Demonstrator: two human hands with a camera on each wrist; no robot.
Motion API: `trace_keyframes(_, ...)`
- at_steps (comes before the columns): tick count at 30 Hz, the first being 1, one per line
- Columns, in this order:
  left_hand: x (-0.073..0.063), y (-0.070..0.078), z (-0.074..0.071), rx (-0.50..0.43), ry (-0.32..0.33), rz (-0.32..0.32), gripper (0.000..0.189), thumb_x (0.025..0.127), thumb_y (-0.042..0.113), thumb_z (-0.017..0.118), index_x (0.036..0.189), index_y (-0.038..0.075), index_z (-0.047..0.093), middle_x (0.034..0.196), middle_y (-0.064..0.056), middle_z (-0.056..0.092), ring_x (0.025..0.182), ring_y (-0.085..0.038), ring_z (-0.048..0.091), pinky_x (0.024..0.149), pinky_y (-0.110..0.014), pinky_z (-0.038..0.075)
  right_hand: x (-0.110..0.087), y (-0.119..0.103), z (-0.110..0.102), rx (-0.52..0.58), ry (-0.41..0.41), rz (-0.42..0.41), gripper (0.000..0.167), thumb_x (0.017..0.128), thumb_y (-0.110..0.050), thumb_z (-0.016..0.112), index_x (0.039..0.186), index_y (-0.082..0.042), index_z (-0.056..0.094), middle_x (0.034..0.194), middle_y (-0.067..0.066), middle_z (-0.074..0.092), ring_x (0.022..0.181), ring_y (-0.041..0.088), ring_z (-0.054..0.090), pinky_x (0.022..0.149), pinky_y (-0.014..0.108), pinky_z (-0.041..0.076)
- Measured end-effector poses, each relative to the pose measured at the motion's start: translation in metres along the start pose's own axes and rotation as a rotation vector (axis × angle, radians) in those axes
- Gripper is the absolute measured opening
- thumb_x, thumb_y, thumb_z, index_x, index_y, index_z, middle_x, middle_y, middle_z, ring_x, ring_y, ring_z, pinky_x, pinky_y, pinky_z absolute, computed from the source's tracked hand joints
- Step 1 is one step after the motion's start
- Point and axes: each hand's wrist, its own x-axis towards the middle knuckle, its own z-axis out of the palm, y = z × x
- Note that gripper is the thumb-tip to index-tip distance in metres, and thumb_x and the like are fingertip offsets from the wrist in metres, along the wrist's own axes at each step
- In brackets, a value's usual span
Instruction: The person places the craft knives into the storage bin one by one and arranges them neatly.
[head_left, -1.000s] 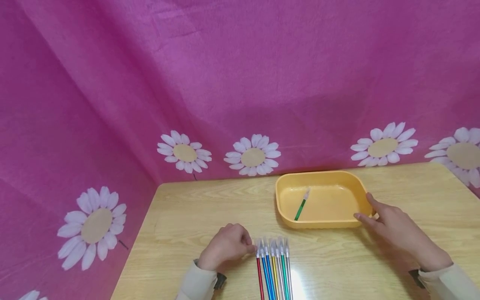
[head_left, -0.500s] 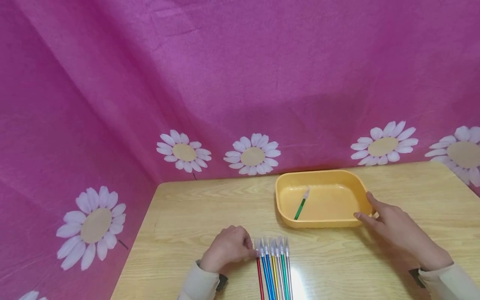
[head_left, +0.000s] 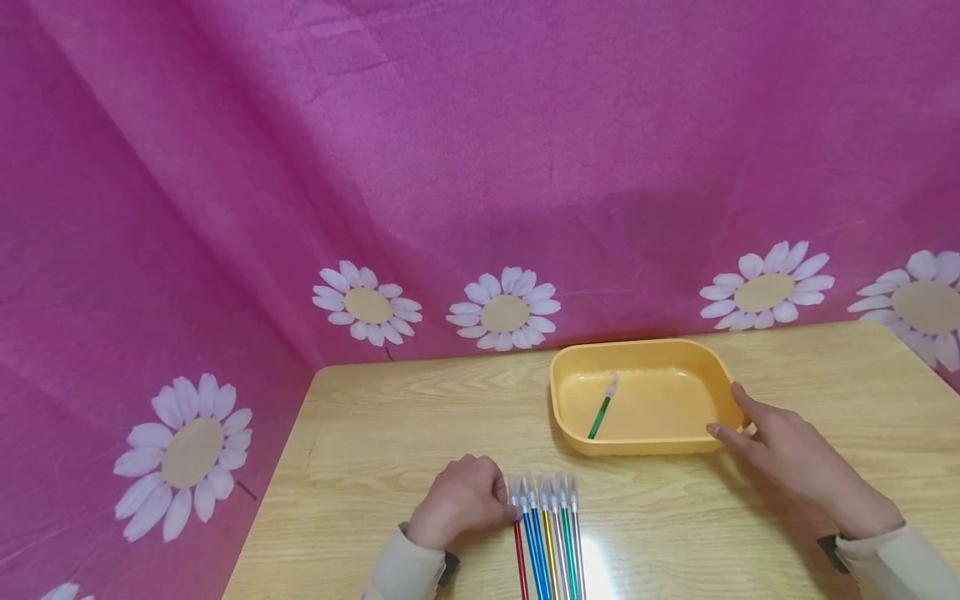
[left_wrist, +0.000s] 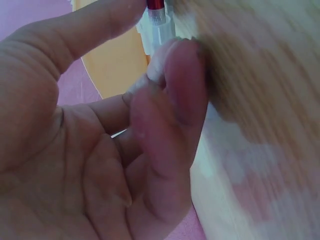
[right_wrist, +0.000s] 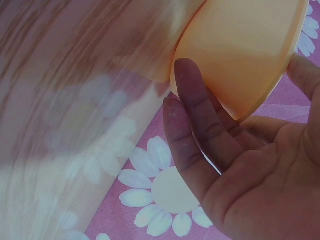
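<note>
Several slim craft knives with clear caps and shiny coloured handles lie side by side at the table's front, among them a blue craft knife (head_left: 536,546). At the row's left end, my left hand (head_left: 467,497) pinches the red craft knife (head_left: 521,554) near its cap. In the left wrist view, the thumb meets the red handle (left_wrist: 155,4) and a finger is at the clear cap (left_wrist: 160,32). My right hand (head_left: 798,458) grips the right end of the yellow plastic tray (head_left: 667,408), thumb at its rim. A green craft knife (head_left: 600,417) lies inside the tray.
The light wooden table (head_left: 375,433) backs onto a pink cloth (head_left: 480,150) printed with white daisies. More of the cloth hangs along the left side. A bright light reflection (head_left: 596,567) shows on the tabletop right of the row.
My left hand has shifted slightly right and toward the front, its thumb now over the top of the red craft knife. The right hand and tray look unmoved.
</note>
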Motion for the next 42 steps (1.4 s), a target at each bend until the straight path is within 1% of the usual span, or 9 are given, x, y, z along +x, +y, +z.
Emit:
trace_keyframes(5, 0.002, 0.000, -0.002, -0.037, -0.029, -0.050, 0.031, 0.080, 0.031, 0.089, 0.063, 0.019, 0.066, 0.064, 0.003, 0.060, 0.064, -0.016, 0.052, 0.061, -0.029, 0.038, 0.001, 0.000, 0.000, 0.002, -0.005, 0.012, 0.084, 0.104, -0.041, 0.063, 0.153, 0.018, 0.030, 0.116, 0.034, 0.070, 0.093, 0.034, 0.068, 0.082, 0.058, 0.056)
trace_keyframes(8, 0.002, -0.002, -0.003, -0.034, -0.022, -0.060, 0.029, 0.081, 0.029, 0.089, 0.065, 0.019, 0.067, 0.066, 0.003, 0.061, 0.066, -0.016, 0.053, 0.063, -0.029, 0.039, 0.001, 0.000, -0.001, 0.003, -0.013, 0.018, 0.085, 0.104, -0.042, 0.063, 0.154, 0.017, 0.029, 0.118, 0.035, 0.068, 0.093, 0.034, 0.067, 0.082, 0.058, 0.055)
trace_keyframes(14, 0.002, -0.007, -0.006, -0.001, 0.020, -0.058, 0.027, 0.080, 0.025, 0.088, 0.064, 0.019, 0.067, 0.066, 0.005, 0.061, 0.064, -0.015, 0.053, 0.061, -0.029, 0.040, 0.001, 0.000, -0.001, -0.003, -0.009, 0.013, 0.084, 0.104, -0.042, 0.063, 0.154, 0.017, 0.029, 0.115, 0.033, 0.070, 0.093, 0.033, 0.068, 0.083, 0.057, 0.056)
trace_keyframes(20, 0.002, -0.011, -0.010, 0.022, 0.068, -0.080, 0.028, 0.081, 0.020, 0.085, 0.060, 0.018, 0.066, 0.064, 0.004, 0.060, 0.062, -0.016, 0.053, 0.058, -0.030, 0.040, 0.002, 0.001, 0.000, -0.002, -0.012, 0.019, 0.085, 0.104, -0.043, 0.062, 0.154, 0.017, 0.029, 0.114, 0.031, 0.070, 0.093, 0.034, 0.066, 0.082, 0.056, 0.055)
trace_keyframes(26, 0.004, -0.014, -0.011, 0.037, 0.114, -0.097, 0.027, 0.078, 0.019, 0.085, 0.060, 0.018, 0.064, 0.067, 0.003, 0.060, 0.064, -0.018, 0.053, 0.061, -0.033, 0.041, 0.002, 0.001, 0.000, -0.012, -0.008, 0.018, 0.085, 0.104, -0.043, 0.062, 0.154, 0.017, 0.029, 0.111, 0.029, 0.071, 0.091, 0.031, 0.066, 0.079, 0.052, 0.055)
trace_keyframes(30, 0.004, -0.015, -0.010, 0.054, 0.131, -0.091, 0.026, 0.076, 0.019, 0.084, 0.060, 0.019, 0.065, 0.068, 0.003, 0.060, 0.065, -0.018, 0.053, 0.062, -0.034, 0.042, 0.002, 0.001, 0.000, -0.013, -0.025, 0.034, 0.087, 0.103, -0.045, 0.062, 0.155, 0.016, 0.028, 0.114, 0.030, 0.069, 0.090, 0.031, 0.063, 0.079, 0.051, 0.054)
trace_keyframes(36, 0.003, -0.017, -0.009, 0.094, 0.153, -0.061, 0.020, 0.070, 0.013, 0.079, 0.060, 0.021, 0.064, 0.067, 0.004, 0.061, 0.062, -0.017, 0.053, 0.058, -0.034, 0.042, 0.000, 0.001, 0.001, -0.001, -0.022, 0.028, 0.086, 0.103, -0.043, 0.064, 0.155, 0.015, 0.028, 0.112, 0.029, 0.070, 0.093, 0.033, 0.066, 0.083, 0.056, 0.054)
trace_keyframes(38, 0.003, -0.017, -0.009, 0.093, 0.154, -0.052, 0.019, 0.068, 0.012, 0.077, 0.059, 0.021, 0.063, 0.066, 0.005, 0.060, 0.061, -0.016, 0.053, 0.056, -0.033, 0.041, 0.000, 0.001, 0.000, 0.001, -0.022, 0.026, 0.086, 0.103, -0.042, 0.064, 0.155, 0.016, 0.027, 0.113, 0.030, 0.070, 0.094, 0.034, 0.066, 0.083, 0.057, 0.055)
trace_keyframes(42, 0.004, -0.018, -0.009, 0.071, 0.140, -0.055, 0.022, 0.070, 0.013, 0.075, 0.054, 0.021, 0.061, 0.061, 0.006, 0.057, 0.057, -0.016, 0.050, 0.055, -0.032, 0.038, 0.001, 0.000, 0.000, -0.005, -0.013, 0.019, 0.085, 0.103, -0.042, 0.064, 0.154, 0.016, 0.029, 0.111, 0.029, 0.070, 0.093, 0.034, 0.066, 0.081, 0.056, 0.055)
